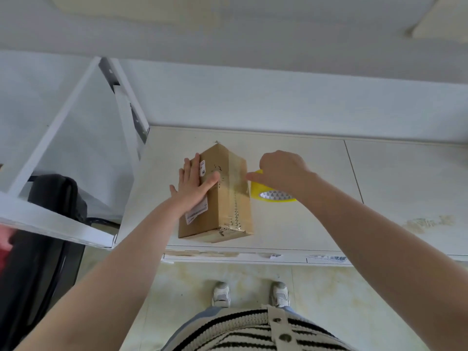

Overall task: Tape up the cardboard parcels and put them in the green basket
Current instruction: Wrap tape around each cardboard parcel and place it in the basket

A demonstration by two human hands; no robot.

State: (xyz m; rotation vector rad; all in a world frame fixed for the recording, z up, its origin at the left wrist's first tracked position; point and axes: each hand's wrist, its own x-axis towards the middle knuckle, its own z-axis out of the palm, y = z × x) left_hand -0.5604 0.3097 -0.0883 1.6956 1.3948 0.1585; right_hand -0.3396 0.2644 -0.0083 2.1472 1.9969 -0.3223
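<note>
Only one cardboard parcel [215, 196] is in view, lying closed on the pale desk [316, 224] with its long side running near to far; its contents cannot be seen. A strip of clear tape [236, 188] runs along its top, and a white label [197, 211] sticks to its left part. The left hand [193, 187] lies flat on the parcel's left half, fingers [188, 171] straight and spread wide, thumb stretched toward the middle, pressing down over the label. The right hand [281, 171] is just right of the parcel, its fingers curled around a yellow tape roll [272, 192] that stands beside the box, one fingertip reaching the parcel's right edge. To the left rises a white shelf frame [76, 138], with a black bag [50, 198] beneath it on the floor.
</note>
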